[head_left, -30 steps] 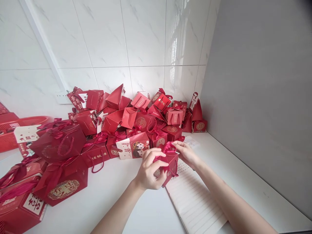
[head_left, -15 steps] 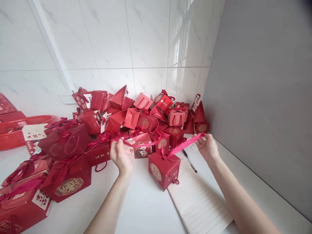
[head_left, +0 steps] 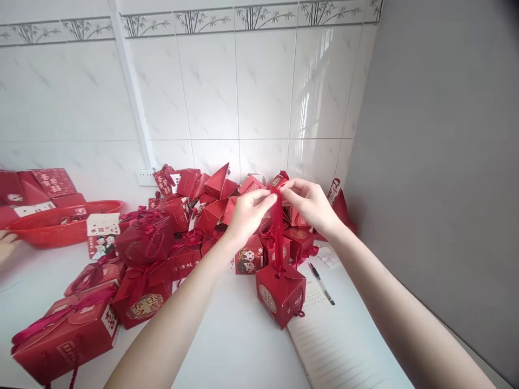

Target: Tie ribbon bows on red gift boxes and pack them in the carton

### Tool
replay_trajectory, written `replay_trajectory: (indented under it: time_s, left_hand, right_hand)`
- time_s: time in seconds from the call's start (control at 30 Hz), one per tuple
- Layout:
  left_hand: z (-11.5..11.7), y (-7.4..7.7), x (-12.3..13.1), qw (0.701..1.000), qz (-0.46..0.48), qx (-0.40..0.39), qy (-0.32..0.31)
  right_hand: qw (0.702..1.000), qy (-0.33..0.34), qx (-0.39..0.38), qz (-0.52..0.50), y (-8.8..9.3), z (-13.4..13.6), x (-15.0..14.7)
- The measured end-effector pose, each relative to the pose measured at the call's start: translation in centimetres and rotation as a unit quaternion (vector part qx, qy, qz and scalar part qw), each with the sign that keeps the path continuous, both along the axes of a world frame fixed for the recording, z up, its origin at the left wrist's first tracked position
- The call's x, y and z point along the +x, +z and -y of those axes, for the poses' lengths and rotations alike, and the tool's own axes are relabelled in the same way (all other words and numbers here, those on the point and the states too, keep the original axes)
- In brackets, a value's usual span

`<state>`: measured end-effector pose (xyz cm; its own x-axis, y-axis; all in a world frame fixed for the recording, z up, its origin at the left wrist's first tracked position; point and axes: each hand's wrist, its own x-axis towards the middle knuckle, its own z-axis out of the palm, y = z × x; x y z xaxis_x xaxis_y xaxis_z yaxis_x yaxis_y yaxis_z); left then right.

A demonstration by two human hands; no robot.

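Observation:
A small red gift box (head_left: 279, 294) with a round gold emblem stands on the white table, by the top corner of a lined notebook. From its top a red ribbon (head_left: 278, 229) rises straight up. My left hand (head_left: 253, 210) pinches the ribbon's upper end between thumb and fingers. Close beside it, my right hand (head_left: 308, 202) also has its fingertips closed on the ribbon, the two hands nearly meeting above the box. Behind them, a heap of red gift boxes (head_left: 217, 208) is partly hidden by my hands.
The lined notebook (head_left: 336, 346) and a black pen (head_left: 322, 283) lie at the right. Several tied red boxes (head_left: 73, 335) stand at the left. Behind those is a red plastic basket (head_left: 60, 232), with another person's hand (head_left: 8, 243) at the left edge. A grey panel (head_left: 441, 162) borders the right.
My hands have come together and risen from holding the ribbon ends wide apart, so the ribbon now stands upright. The view has tilted up and turned left, bringing another person's hand into sight.

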<state>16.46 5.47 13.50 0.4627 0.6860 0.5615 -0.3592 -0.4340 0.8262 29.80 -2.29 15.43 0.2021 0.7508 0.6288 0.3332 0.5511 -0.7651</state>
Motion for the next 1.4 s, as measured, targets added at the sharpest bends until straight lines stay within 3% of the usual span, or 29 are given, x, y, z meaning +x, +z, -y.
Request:
replay_trajectory:
  time_s: [0.13, 0.23, 0.4, 0.5, 0.57, 0.7, 0.83, 1.0, 1.13, 1.2, 1.27, 1.33, 1.4]
  left_hand:
    - [1.0, 1.3, -0.5, 1.000, 0.002, -0.009, -0.004]
    - [1.5, 1.9, -1.8, 0.997, 0.033, -0.046, -0.046]
    - [1.3, 2.0, -5.4, 0.993, 0.021, -0.093, -0.063]
    - [1.1, 0.3, -7.8, 0.988, -0.114, -0.090, -0.048]
    - [1.5, -1.7, -8.9, 0.969, -0.244, -0.045, -0.015]
    - [3.1, -6.6, -10.2, 0.905, -0.422, 0.031, 0.038]
    - [4.4, -10.1, -11.3, 0.902, -0.426, 0.022, 0.060]
    - [7.5, -10.7, -12.4, 0.883, -0.453, -0.017, 0.122]
    - [10.1, -10.3, -11.9, 0.837, -0.504, 0.019, 0.212]
    - [10.7, -10.3, -11.8, 0.833, -0.525, 0.002, 0.174]
    - [10.8, -10.5, -12.1, 0.844, -0.526, -0.041, 0.097]
    - [10.6, -10.7, -12.5, 0.854, -0.513, -0.082, 0.022]
    - [10.2, -10.9, -12.9, 0.864, -0.498, -0.081, -0.008]
  right_hand:
    - [1.000, 0.002, 0.019, 0.011, 1.5, 0.0, -1.3]
    - [0.999, 0.021, 0.012, -0.026, 1.9, 0.7, -1.7]
    - [0.993, 0.084, -0.032, -0.073, 0.6, 3.3, -1.0]
    - [0.968, 0.181, -0.173, -0.025, -1.9, 4.9, -0.3]
    - [0.939, 0.192, -0.283, 0.030, -4.1, 5.5, -0.5]
    - [0.920, 0.063, -0.350, 0.164, -8.9, 5.8, -2.4]
    - [0.906, 0.005, -0.380, 0.183, -12.2, 6.0, -3.9]
    - [0.918, 0.058, -0.388, 0.049, -13.9, 6.0, -3.7]
    - [0.902, 0.086, -0.422, -0.008, -14.0, 6.1, -3.2]
    - [0.887, 0.095, -0.452, 0.002, -13.8, 6.3, -2.9]
    - [0.878, 0.105, -0.468, -0.003, -13.6, 6.5, -2.6]
    - [0.878, 0.116, -0.462, -0.033, -13.6, 6.7, -2.4]
    - [0.878, 0.135, -0.455, -0.063, -13.6, 7.0, -2.3]
